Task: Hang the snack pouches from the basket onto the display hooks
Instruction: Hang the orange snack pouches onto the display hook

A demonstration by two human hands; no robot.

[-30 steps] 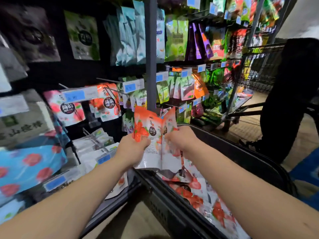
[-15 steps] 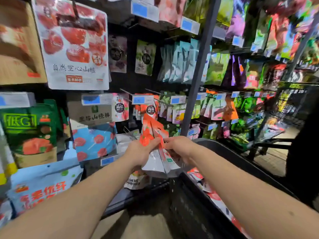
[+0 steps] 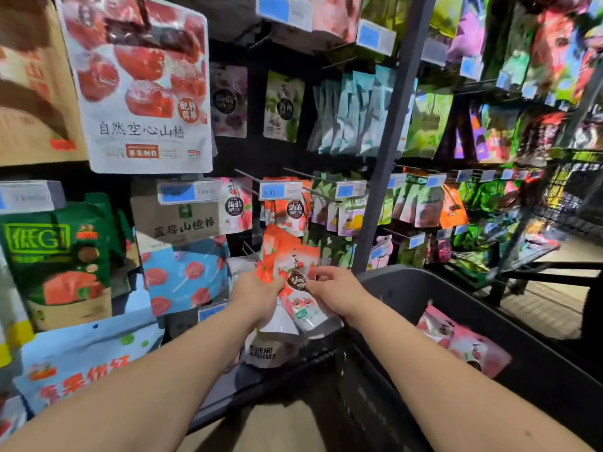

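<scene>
— Where do things stand?

— My left hand [image 3: 257, 295] grips a fanned stack of orange-and-white pouches [image 3: 285, 252], held just below the middle row of hooks. My right hand [image 3: 336, 290] pinches the front pouch beside its dark round label. Spare pouches [image 3: 463, 344] lie in the basket [image 3: 421, 288] at my right.

— What could go wrong?

— The stack is splayed and glossy. If I peel one off fast, I judge the others could slip from my left grip and drop between shelf and basket. I can't see the hang hole, so missing a hook [image 3: 248, 176] is a risk too.

— Any room?

— Little. A price tag [image 3: 280, 191] fronts the matching hung pouches [image 3: 293, 216], neighbours crowd both sides, and the grey post [image 3: 388, 141] stands just to the right. The only open path looks to be straight up.
</scene>
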